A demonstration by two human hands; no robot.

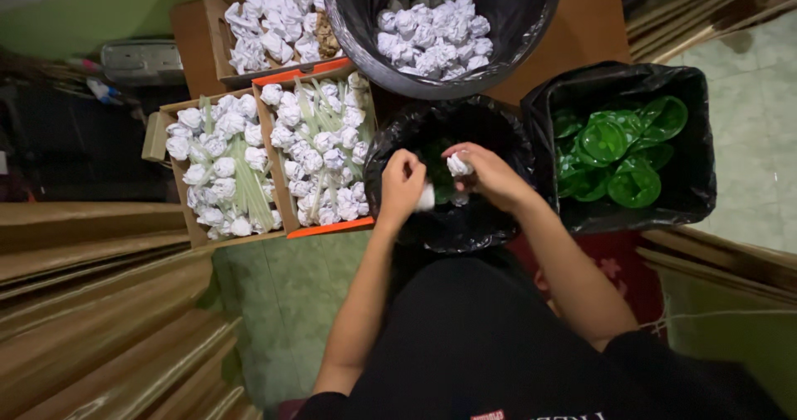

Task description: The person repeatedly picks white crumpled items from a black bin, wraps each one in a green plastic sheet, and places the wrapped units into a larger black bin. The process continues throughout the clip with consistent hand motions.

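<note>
Your left hand (402,184) and right hand (490,173) each clamp a white paper flower (458,164) over the centre black bag (452,175). Upper bin (440,30) part-filled; boxes (274,154) at left remain full.

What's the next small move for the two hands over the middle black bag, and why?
Probably lower the right hand a little and bring its white paper ball to the piece pinched in the left hand. Both hands hover close together above the black bag, each gripping a small white piece, and the pieces are not yet touching. What lies inside the bag is too dark to tell.
</note>
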